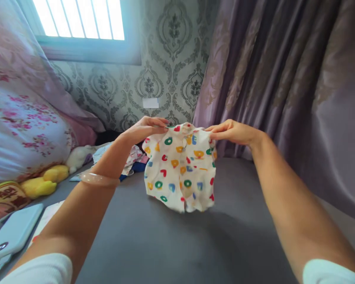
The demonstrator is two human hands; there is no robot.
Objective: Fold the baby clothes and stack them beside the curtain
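Near the left edge of the bed point(130, 236), pale-blue device point(16, 230) and yellow plush toy point(41, 185); toward far edge, clothes pile point(135, 156). Over mid-bed, clamped at one shoulder in grip of left hand point(144, 129), printed shirt point(177, 169); other shoulder clamped by right hand point(233, 133), probably for a spread, level hang.

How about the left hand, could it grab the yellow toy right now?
Probably not: the left hand is busy pinching the patterned shirt. The yellow toy sits on that side, seemingly uncovered.
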